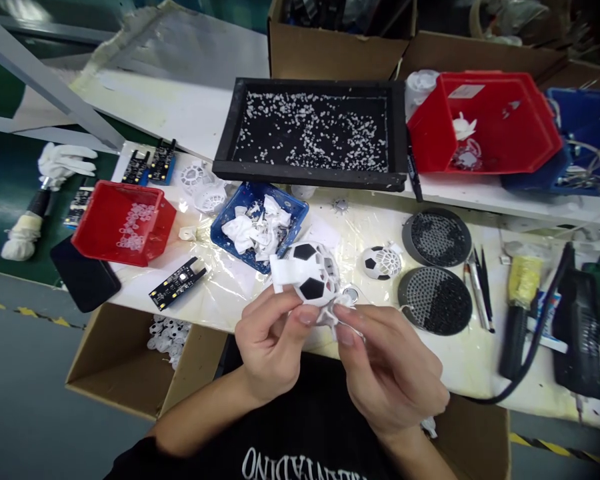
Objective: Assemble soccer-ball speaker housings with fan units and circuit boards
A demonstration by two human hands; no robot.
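Note:
My left hand (275, 340) is closed on a small white plastic soccer-ball shell (313, 270) with black patches and an openwork side. A crumpled white cloth-like piece (329, 315) sits against the shell's lower edge, pinched by my right hand (387, 363). Just beyond my hands, a blue tray (295, 230) holds more crumpled white pieces. A second soccer-ball shell (381, 262) lies on the bench to the right, near two round dark containers, one (407, 237) behind the other (405, 303). My fingers partly hide where the cloth-like piece meets the shell.
A black tray (225, 143) of small white bits stands at the back, beside a red bin (525, 127). Leftward are a red tray (93, 227), a phone (87, 283) and a circuit board (177, 283). Tweezers (485, 287) and a corded tool (577, 340) lie right.

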